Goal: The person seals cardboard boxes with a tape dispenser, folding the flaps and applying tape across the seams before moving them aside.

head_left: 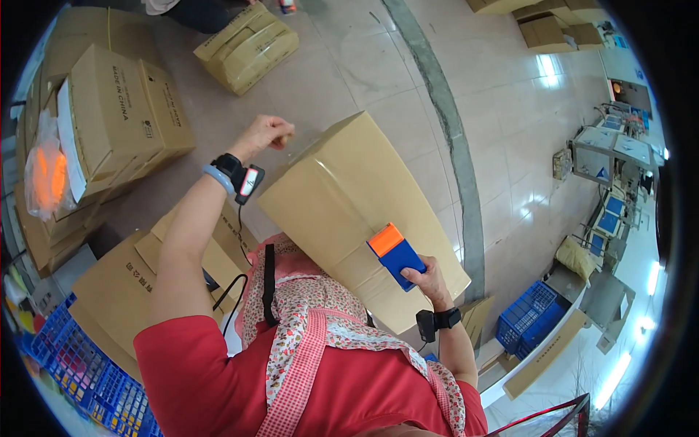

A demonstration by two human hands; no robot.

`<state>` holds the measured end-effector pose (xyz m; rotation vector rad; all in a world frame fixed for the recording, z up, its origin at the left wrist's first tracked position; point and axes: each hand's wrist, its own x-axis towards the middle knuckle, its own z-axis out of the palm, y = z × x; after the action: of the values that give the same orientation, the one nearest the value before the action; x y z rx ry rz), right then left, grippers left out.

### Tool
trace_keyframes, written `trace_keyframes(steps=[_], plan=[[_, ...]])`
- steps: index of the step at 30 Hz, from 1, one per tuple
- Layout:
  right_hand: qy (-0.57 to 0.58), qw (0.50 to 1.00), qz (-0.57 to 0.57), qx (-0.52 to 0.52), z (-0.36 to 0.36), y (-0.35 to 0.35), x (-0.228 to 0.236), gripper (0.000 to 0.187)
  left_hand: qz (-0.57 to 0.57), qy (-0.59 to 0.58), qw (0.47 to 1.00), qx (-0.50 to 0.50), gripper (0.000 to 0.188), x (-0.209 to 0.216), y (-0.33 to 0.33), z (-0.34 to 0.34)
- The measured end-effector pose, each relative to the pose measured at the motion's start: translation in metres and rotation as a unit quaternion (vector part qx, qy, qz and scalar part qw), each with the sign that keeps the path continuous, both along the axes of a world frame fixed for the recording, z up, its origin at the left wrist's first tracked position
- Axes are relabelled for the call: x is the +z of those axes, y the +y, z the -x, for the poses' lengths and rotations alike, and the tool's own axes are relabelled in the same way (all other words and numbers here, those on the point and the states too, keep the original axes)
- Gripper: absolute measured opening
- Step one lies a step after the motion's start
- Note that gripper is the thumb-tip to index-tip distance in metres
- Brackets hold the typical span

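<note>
A large brown carton point(349, 211) lies in front of me at a slant, with a shiny strip of clear tape along its top. My right hand point(427, 280) is closed around a blue and orange tape dispenser point(397, 255), held over the near right part of the carton. Off the carton's far left corner, my left hand point(266, 136) is raised with its fingers curled together. What they pinch, if anything, is too small to make out. Both wrists wear black straps with small devices.
Stacked cartons point(120, 109) stand on the left, with an orange item in a clear bag point(49, 175). A blue crate point(87, 364) is at lower left, another blue crate point(530, 313) at right. Another taped carton point(247, 47) sits ahead beside a person point(196, 13). Worktables line the right.
</note>
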<state>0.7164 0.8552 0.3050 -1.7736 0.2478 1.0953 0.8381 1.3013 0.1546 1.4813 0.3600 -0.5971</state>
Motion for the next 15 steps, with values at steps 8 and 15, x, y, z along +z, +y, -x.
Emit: trace_keyframes(steps=[8, 15], plan=[[-0.008, 1.0, -0.002, 0.029, -0.011, 0.005, 0.003, 0.041, -0.342, -0.23, 0.898, -0.157, 0.061, -0.07, -0.007, 0.02], [-0.035, 0.999, -0.037, 0.016, 0.01, -0.027, 0.005, 0.04, -0.467, -0.118, 0.872, -0.089, 0.066, 0.087, -0.12, 0.043]])
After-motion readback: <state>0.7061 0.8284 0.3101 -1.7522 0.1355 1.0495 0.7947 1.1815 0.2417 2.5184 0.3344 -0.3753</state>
